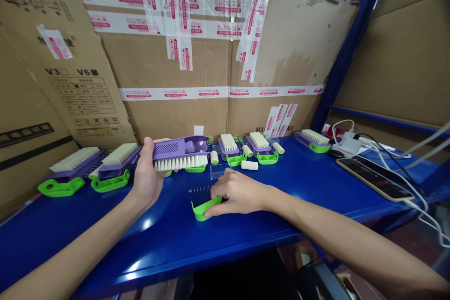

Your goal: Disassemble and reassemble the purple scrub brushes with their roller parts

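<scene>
Head view: one purple brush [180, 149] in left hand [146, 176], one green piece [202, 210] in right hand [239, 191].

Glossy metal and plastic before matt cardboard.
Looks like smooth, satin plastic on the purple brush body [177, 148] between eight and nine o'clock, fibrous on the white bristles [181, 163] toward eight; seems glossier plastic on the green case [201, 212] between six and seven, and bright wire metal on the spring [197, 190] at seven. Gleams like painted metal on the blue tabletop [211, 243] at six; appears matt and papery on the cardboard [214, 63] at twelve, slick on the phone [373, 179] past three.
</scene>
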Motion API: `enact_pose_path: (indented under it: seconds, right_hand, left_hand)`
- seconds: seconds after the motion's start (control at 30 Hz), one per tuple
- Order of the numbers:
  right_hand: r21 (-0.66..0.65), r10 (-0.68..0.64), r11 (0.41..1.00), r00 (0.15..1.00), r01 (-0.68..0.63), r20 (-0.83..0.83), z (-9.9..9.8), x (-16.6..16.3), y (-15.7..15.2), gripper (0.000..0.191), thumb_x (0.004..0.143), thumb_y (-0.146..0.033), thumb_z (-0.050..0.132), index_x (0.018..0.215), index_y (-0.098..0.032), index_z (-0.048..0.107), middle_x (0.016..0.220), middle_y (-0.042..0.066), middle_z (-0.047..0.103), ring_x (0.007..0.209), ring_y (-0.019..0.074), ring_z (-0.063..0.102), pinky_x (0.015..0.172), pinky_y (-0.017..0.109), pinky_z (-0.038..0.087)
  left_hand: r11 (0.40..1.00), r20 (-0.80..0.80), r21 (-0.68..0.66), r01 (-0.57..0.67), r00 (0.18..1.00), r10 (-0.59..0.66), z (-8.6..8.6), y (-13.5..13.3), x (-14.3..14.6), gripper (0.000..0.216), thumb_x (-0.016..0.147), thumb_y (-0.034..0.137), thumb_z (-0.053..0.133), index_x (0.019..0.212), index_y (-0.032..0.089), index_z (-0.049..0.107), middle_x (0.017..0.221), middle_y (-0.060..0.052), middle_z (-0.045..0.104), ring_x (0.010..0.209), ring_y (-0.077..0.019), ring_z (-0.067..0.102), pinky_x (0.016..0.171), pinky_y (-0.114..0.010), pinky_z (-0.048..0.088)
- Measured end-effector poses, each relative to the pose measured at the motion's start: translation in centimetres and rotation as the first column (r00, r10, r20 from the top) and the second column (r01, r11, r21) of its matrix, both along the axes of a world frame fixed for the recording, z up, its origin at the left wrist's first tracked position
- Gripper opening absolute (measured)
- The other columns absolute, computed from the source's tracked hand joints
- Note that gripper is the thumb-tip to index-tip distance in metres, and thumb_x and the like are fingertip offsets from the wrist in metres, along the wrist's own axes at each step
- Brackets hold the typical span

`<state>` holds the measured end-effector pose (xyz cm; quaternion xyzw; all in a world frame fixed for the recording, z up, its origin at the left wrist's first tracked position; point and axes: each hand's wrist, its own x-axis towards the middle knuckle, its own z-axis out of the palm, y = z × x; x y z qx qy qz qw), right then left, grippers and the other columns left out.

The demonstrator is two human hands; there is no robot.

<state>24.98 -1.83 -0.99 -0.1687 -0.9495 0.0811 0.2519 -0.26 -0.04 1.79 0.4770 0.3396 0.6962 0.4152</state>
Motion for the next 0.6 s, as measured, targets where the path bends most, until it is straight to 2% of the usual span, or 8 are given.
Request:
enact_pose_path:
  seconds: [0.13, 0.23, 0.3, 0.4, 0.5, 0.6]
  right_hand:
    - [-0.004, -0.032, 0.999, 0.997, 0.032, -0.064, 0.5, 0.1, -0.3, 0.048, 0.107, -0.062, 0.059, 0.084, -0.02, 0.068, 0.065, -0.004, 0.058, 0.063, 0.0148, 0.057, 0.079, 0.036, 0.04]
    - [-0.01, -0.116, 0.993, 0.977, 0.116, -0.177, 1.1, 0.2, -0.6, 0.035, 0.109, -0.052, 0.059, 0.093, -0.021, 0.063, 0.066, -0.005, 0.052, 0.065, 0.0154, 0.052, 0.078, 0.035, 0.041]
    - [-0.041, -0.186, 0.982, 0.944, 0.182, -0.272, 1.3, 0.3, -0.7, 0.028, 0.106, -0.05, 0.064, 0.101, -0.022, 0.059, 0.078, -0.003, 0.056, 0.072, 0.0168, 0.053, 0.076, 0.035, 0.042]
    - [-0.09, -0.246, 0.969, 0.882, 0.23, -0.401, 1.3, 0.3, -0.6, 0.039, 0.098, -0.05, 0.075, 0.115, -0.023, 0.053, 0.103, 0.004, 0.059, 0.083, 0.019, 0.054, 0.076, 0.035, 0.046]
    - [-0.109, -0.256, 0.966, 0.833, 0.233, -0.49, 0.8, 0.2, -0.3, 0.048, 0.094, -0.048, 0.08, 0.119, -0.024, 0.047, 0.111, 0.005, 0.054, 0.085, 0.0189, 0.054, 0.076, 0.037, 0.05]
    - [-0.1, -0.252, 0.967, 0.808, 0.236, -0.532, 0.6, 0.2, -0.2, 0.059, 0.093, -0.047, 0.082, 0.131, -0.025, 0.043, 0.118, 0.007, 0.054, 0.087, 0.0193, 0.056, 0.079, 0.04, 0.054]
  left_hand:
    - [1.0, -0.011, -0.004, 0.011, 1.0, -0.012, 0.1, 0.0, 0.1, 0.053, 0.102, 0.068, 0.056, 0.105, 0.018, 0.071, 0.085, -0.007, 0.078, 0.083, -0.0267, 0.075, 0.061, -0.036, 0.057]
    - [0.999, -0.003, -0.042, 0.017, 1.0, -0.017, 0.2, -0.1, 0.2, 0.054, 0.1, 0.069, 0.057, 0.103, 0.018, 0.071, 0.083, -0.008, 0.078, 0.082, -0.027, 0.074, 0.057, -0.035, 0.055]
    - [0.998, -0.005, -0.059, 0.038, 0.999, -0.038, 0.3, -0.2, 0.3, 0.053, 0.098, 0.07, 0.059, 0.1, 0.018, 0.071, 0.083, -0.009, 0.078, 0.079, -0.0263, 0.073, 0.054, -0.033, 0.053]
    - [0.996, -0.019, -0.072, 0.045, 0.999, -0.046, 0.3, -0.2, 0.3, 0.053, 0.096, 0.07, 0.061, 0.099, 0.019, 0.073, 0.083, -0.008, 0.077, 0.074, -0.0239, 0.071, 0.049, -0.031, 0.048]
    - [0.997, -0.087, -0.072, 0.021, 0.996, -0.027, 0.3, -0.2, 0.3, 0.054, 0.095, 0.07, 0.06, 0.097, 0.018, 0.076, 0.088, -0.009, 0.076, 0.075, -0.0218, 0.07, 0.055, -0.03, 0.053]
    - [0.999, -0.195, -0.047, 0.011, 0.981, -0.02, 0.3, -0.4, 0.4, 0.055, 0.098, 0.071, 0.055, 0.093, 0.02, 0.076, 0.091, -0.01, 0.076, 0.08, -0.024, 0.071, 0.063, -0.033, 0.057]
